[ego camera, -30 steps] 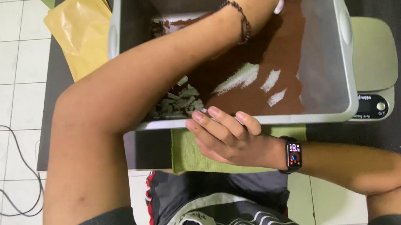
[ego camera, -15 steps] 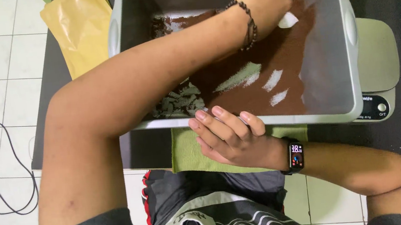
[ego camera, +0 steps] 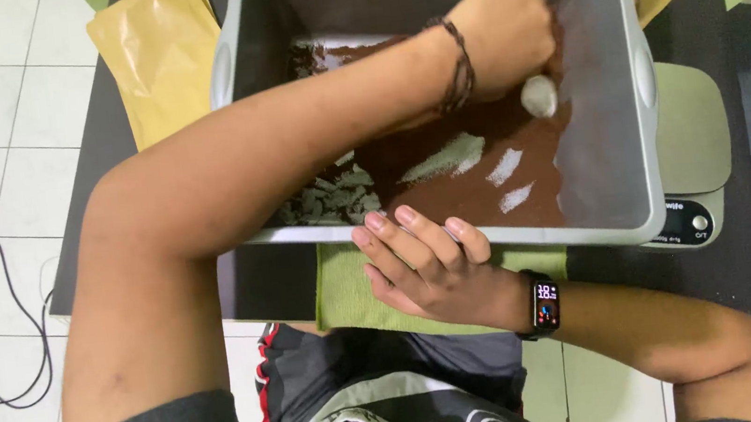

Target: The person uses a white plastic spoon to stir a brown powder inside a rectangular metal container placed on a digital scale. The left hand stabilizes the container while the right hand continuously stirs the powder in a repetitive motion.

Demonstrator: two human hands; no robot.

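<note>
Gripping a white scoop [ego camera: 539,95] with our left hand [ego camera: 506,31] inside the grey tub [ego camera: 615,118] of brown powder [ego camera: 449,198]; our right hand [ego camera: 429,266], open, is resting on the tub's near rim.

Left hand [ego camera: 506,31] grips a pale scoop [ego camera: 539,95] over brown powder [ego camera: 476,181] inside the grey tub [ego camera: 639,87]; right hand [ego camera: 424,267] steadies its near rim
</note>
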